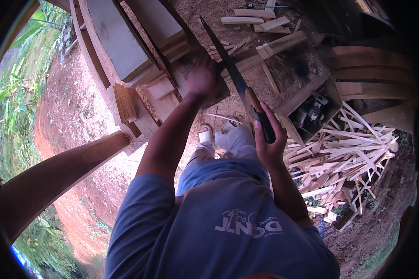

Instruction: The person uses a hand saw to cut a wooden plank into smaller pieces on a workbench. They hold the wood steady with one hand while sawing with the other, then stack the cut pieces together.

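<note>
Long dark-bladed handsaw [238, 78] in our right hand [273, 140]

We close thumb and fingers around its brown-and-black handle [252, 100]. Left, our blurred left hand [202, 80] covers part of a flat wooden board [179, 70]; we cannot tell its finger spread. Right lies a heap of pale wood offcuts [335, 162]; farther, an open wooden box [305, 95].

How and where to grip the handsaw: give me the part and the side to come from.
Best by the dark handle, probably from the lower right, where the right hand holds it. The handsaw lies slanted: its long blade tapers to a point toward the upper left, leaving the thicker handle at the near end.
</note>
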